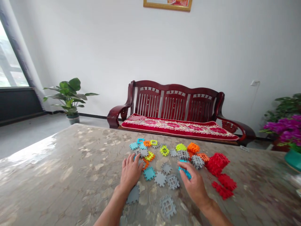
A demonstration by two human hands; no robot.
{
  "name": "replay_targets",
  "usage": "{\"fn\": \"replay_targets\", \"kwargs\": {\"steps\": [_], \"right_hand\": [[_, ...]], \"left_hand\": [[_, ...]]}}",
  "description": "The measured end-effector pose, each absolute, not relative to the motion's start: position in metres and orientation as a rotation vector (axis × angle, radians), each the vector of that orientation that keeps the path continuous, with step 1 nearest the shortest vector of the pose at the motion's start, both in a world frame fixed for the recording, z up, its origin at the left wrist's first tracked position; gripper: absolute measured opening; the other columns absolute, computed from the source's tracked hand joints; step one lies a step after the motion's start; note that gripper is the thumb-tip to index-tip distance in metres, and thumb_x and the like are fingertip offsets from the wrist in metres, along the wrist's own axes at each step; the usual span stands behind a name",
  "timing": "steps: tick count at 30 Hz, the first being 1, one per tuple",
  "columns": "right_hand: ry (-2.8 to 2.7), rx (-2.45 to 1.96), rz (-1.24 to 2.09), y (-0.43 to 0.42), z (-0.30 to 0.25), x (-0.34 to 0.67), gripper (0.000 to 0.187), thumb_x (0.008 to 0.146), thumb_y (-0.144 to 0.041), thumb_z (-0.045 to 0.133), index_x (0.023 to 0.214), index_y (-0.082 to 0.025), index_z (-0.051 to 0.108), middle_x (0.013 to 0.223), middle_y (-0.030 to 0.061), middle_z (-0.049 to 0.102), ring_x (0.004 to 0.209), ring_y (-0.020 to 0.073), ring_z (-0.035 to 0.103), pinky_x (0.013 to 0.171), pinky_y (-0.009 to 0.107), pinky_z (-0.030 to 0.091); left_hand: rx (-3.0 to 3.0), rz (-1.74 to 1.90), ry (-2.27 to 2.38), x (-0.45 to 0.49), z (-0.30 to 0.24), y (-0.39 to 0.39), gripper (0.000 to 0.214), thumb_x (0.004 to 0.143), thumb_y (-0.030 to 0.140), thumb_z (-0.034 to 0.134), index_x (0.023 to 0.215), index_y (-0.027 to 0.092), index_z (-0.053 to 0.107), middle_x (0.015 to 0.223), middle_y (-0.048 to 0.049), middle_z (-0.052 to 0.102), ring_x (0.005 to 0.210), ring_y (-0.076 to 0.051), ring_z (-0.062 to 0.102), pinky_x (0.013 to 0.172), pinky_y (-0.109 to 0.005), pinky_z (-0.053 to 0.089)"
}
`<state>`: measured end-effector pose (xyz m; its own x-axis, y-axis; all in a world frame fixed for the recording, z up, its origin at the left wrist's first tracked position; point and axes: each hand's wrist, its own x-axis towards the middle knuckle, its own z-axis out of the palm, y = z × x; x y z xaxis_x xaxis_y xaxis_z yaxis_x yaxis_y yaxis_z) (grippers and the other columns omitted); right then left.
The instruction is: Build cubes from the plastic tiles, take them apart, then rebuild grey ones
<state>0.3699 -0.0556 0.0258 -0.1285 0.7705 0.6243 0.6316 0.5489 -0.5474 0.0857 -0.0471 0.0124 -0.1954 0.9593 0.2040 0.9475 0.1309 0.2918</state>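
Several toothed plastic building tiles in grey, blue, orange, yellow-green and red lie scattered on a marble-patterned table. My left hand rests palm down on the table with its fingers spread, the fingertips touching a grey tile and an orange tile. My right hand is curled around a blue tile, which it holds just above the table. A blue tile and grey tiles lie between the two hands. A red block assembly sits right of my right hand.
Another grey tile lies near the front edge. A dark red wooden bench with a red cushion stands behind the table. A potted green plant is at the back left; purple flowers in a teal pot are at the right edge.
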Motion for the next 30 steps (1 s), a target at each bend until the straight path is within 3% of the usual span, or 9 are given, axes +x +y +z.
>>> {"fn": "replay_targets", "kwargs": {"steps": [7, 13, 21, 26, 30], "right_hand": [[-1.992, -0.939, 0.137, -0.081, 0.006, 0.351, 0.028, 0.091, -0.018, 0.05, 0.109, -0.03, 0.068, 0.099, 0.0025, 0.074, 0.094, 0.0195, 0.07, 0.086, 0.034, 0.058], [-1.931, -0.977, 0.148, -0.08, 0.004, 0.356, 0.028, 0.093, -0.02, 0.048, 0.112, -0.028, 0.067, 0.103, 0.0044, 0.073, 0.098, 0.0196, 0.069, 0.089, 0.035, 0.056], [-1.825, -0.985, 0.22, -0.076, 0.003, 0.36, 0.027, 0.093, -0.02, 0.046, 0.105, -0.026, 0.069, 0.098, 0.0043, 0.073, 0.094, 0.0183, 0.069, 0.087, 0.031, 0.056], [-1.836, -0.982, 0.251, -0.077, 0.005, 0.358, 0.028, 0.092, -0.018, 0.045, 0.102, -0.026, 0.07, 0.097, 0.0039, 0.073, 0.095, 0.0182, 0.069, 0.088, 0.031, 0.055], [-1.809, -0.985, 0.264, -0.075, 0.004, 0.358, 0.028, 0.092, -0.017, 0.044, 0.101, -0.024, 0.069, 0.096, 0.0047, 0.073, 0.094, 0.0181, 0.068, 0.087, 0.031, 0.055]], "left_hand": [[1.999, 0.694, 1.981, 0.104, 0.016, -0.047, 0.056, 0.095, 0.042, 0.038, 0.147, 0.022, 0.041, 0.155, -0.0113, 0.038, 0.144, -0.023, 0.032, 0.117, -0.042, 0.026], [1.936, 0.479, 2.018, 0.097, 0.038, -0.06, 0.072, 0.086, 0.056, 0.051, 0.151, 0.029, 0.034, 0.159, -0.0117, 0.029, 0.148, -0.032, 0.022, 0.116, -0.056, 0.021], [2.136, 0.155, 1.822, 0.111, 0.044, -0.129, 0.1, 0.067, 0.062, 0.07, 0.153, 0.033, 0.027, 0.163, -0.013, 0.013, 0.149, -0.038, 0.004, 0.116, -0.065, 0.008], [2.24, 0.182, 1.746, 0.15, 0.033, -0.147, 0.092, 0.071, 0.063, 0.066, 0.151, 0.038, 0.028, 0.164, -0.0101, 0.009, 0.149, -0.039, 0.001, 0.114, -0.069, 0.001], [2.335, 0.243, 1.706, 0.171, 0.023, -0.133, 0.081, 0.076, 0.059, 0.063, 0.149, 0.042, 0.031, 0.164, -0.0084, 0.014, 0.149, -0.038, 0.007, 0.114, -0.069, -0.001]]}}
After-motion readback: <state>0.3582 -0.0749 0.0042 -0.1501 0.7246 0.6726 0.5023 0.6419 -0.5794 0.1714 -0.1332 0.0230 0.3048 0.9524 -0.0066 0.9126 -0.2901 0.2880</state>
